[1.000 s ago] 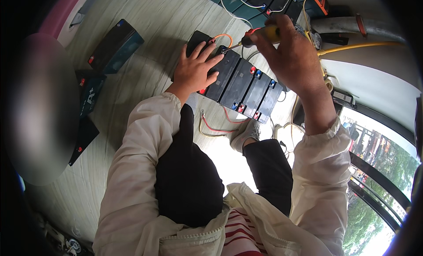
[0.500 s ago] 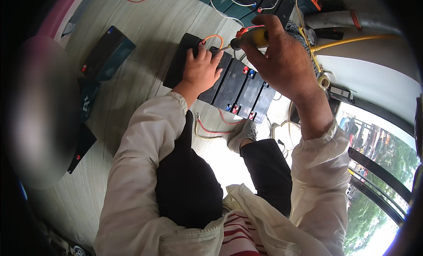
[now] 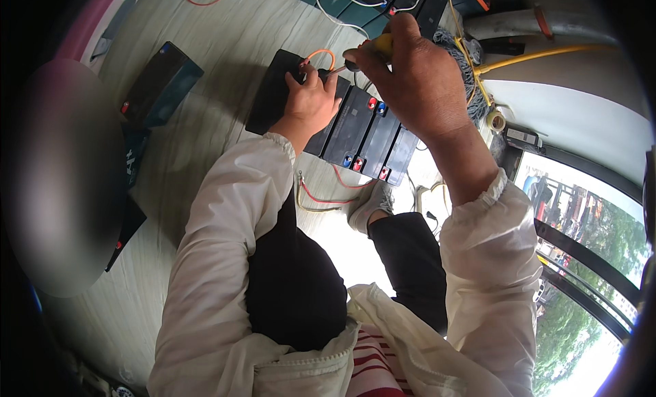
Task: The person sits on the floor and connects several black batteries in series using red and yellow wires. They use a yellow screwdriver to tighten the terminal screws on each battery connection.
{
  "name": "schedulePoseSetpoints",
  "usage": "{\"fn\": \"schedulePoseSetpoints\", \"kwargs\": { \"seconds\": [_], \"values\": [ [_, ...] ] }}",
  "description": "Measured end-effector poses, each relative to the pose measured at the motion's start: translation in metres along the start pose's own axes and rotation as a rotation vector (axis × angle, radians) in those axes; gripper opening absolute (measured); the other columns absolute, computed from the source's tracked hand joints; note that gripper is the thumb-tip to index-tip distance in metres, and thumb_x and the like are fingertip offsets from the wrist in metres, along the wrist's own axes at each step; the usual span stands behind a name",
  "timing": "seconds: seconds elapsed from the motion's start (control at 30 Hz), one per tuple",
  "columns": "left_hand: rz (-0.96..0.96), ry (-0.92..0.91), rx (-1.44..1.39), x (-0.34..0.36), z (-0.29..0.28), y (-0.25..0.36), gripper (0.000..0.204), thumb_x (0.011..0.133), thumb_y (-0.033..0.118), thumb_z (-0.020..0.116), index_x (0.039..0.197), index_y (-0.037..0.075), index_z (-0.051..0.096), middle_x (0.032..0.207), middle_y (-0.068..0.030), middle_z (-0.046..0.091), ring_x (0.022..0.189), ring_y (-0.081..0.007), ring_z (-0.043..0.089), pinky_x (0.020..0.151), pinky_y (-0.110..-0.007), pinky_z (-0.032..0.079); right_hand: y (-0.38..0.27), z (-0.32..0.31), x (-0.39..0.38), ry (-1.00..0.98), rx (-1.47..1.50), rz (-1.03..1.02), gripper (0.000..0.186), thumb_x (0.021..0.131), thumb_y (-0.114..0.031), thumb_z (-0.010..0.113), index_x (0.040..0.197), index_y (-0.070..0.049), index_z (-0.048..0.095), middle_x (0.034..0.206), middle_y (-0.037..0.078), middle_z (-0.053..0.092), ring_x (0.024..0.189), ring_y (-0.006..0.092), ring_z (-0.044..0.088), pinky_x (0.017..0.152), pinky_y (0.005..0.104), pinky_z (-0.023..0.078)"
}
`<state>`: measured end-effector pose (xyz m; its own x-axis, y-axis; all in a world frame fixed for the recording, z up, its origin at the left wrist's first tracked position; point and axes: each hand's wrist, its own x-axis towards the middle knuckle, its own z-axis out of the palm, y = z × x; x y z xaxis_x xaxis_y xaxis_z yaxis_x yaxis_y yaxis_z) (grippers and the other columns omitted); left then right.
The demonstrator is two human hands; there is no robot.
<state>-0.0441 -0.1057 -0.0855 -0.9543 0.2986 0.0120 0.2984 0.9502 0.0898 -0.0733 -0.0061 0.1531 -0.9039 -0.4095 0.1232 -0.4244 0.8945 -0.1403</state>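
Observation:
A row of black batteries (image 3: 364, 134) with red and blue terminals lies on the floor above my legs. My left hand (image 3: 311, 100) rests on the upper left part of the row, fingers bent and apart beside an orange wire (image 3: 322, 51) at a terminal. My right hand (image 3: 427, 89) grips a screwdriver (image 3: 381, 46) with a yellow and black handle. Its shaft points down-left to the terminal by my left fingertips, which hide exactly where the tip sits.
More batteries (image 3: 355, 7) with white wires stand above; separate ones (image 3: 162, 83) lie at left. Loose red cables (image 3: 324, 200) lie beside my foot (image 3: 372, 209). A gray mop head (image 3: 451, 48), yellow hose (image 3: 540, 54), metal pipe (image 3: 512, 28) and glazed door (image 3: 581, 247) are at right.
The batteries appear shifted slightly up and left. My left fingers have become more bent. My right hand, still round the screwdriver, has moved up and left in the picture.

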Motion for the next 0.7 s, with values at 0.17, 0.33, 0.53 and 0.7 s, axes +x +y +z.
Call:
{"fn": "schedulePoseSetpoints", "kwargs": {
  "seconds": [0.17, 0.33, 0.53, 0.7],
  "values": [
    [0.02, 0.006, 0.007, -0.003, 0.006, -0.006, 0.069, 0.093, 0.052, 0.059, 0.147, 0.011, 0.049, 0.148, -0.0269, 0.046, 0.146, -0.0439, 0.024, 0.094, -0.071, 0.041, 0.004, 0.004, 0.001, 0.063, 0.157, -0.189, 0.054, 0.087, -0.046, 0.076, 0.098, 0.0, 0.05, 0.066, 0.019, 0.065, 0.062, 0.0411, 0.069, 0.051, 0.0444, 0.056],
    [0.01, 0.035, 0.019, -0.004, 0.003, -0.002, 0.069, 0.092, 0.053, 0.06, 0.148, 0.014, 0.05, 0.144, -0.0273, 0.048, 0.145, -0.0453, 0.024, 0.093, -0.071, 0.041, 0.008, 0.003, 0.005, 0.037, 0.098, 0.099, 0.052, 0.089, -0.043, 0.076, 0.099, 0.001, 0.05, 0.07, 0.019, 0.067, 0.069, 0.0402, 0.07, 0.06, 0.0448, 0.057],
    [-0.004, 0.026, 0.022, -0.005, 0.003, -0.004, 0.07, 0.092, 0.053, 0.061, 0.149, 0.016, 0.05, 0.142, -0.0279, 0.05, 0.144, -0.0469, 0.025, 0.095, -0.071, 0.041, 0.007, 0.001, 0.004, 0.059, 0.274, -0.121, 0.049, 0.088, -0.04, 0.077, 0.096, 0.0, 0.051, 0.07, 0.019, 0.068, 0.065, 0.0397, 0.07, 0.057, 0.0454, 0.056],
    [0.007, 0.012, 0.01, -0.003, 0.005, 0.001, 0.07, 0.092, 0.053, 0.061, 0.149, 0.015, 0.05, 0.144, -0.0263, 0.048, 0.144, -0.0468, 0.025, 0.096, -0.072, 0.041, 0.009, 0.013, 0.009, 0.185, 0.193, 0.145, 0.045, 0.088, -0.035, 0.077, 0.095, 0.001, 0.05, 0.073, 0.022, 0.068, 0.072, 0.0424, 0.07, 0.061, 0.0487, 0.056]
  ]
}}
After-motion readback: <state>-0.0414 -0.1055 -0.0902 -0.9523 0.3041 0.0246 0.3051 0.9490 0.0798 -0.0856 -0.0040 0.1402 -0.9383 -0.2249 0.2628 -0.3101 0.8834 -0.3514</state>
